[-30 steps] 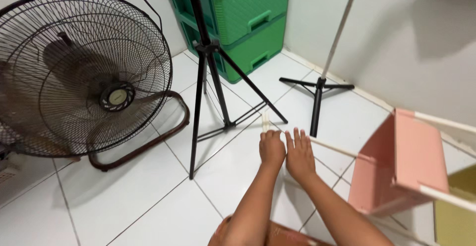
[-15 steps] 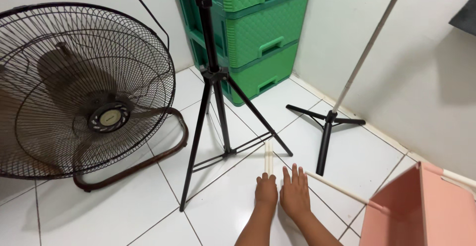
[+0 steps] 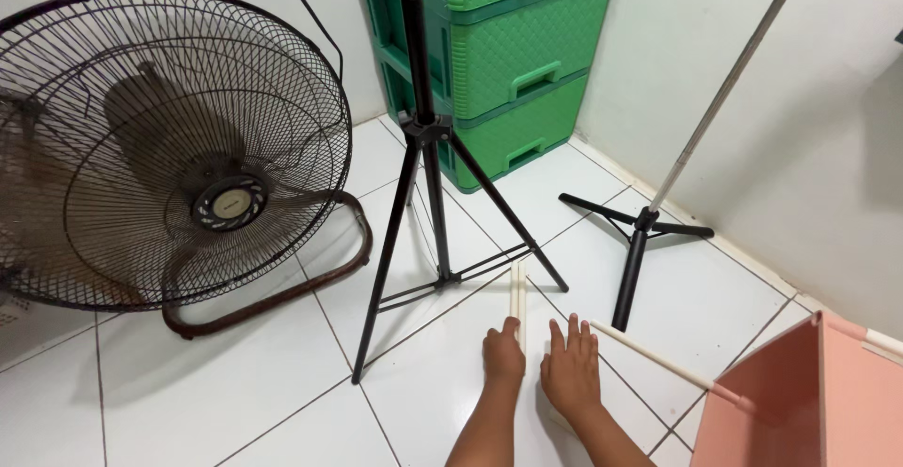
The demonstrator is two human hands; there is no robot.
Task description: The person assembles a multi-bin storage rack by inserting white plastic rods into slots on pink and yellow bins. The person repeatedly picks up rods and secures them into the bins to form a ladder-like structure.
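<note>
While both palms press flat on the white tiled floor (image 3: 235, 401), my left hand (image 3: 504, 352) touches the thin cream wooden stick (image 3: 515, 300); my right hand (image 3: 569, 368) spreads open beside it, nothing lifted yet.

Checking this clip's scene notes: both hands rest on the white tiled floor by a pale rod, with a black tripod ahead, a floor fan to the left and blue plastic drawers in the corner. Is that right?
Not quite: the head view shows the plastic drawers are green, not blue. The rest holds: left hand and right hand on the white tiled floor by the pale rod, black tripod ahead, floor fan left.
</note>
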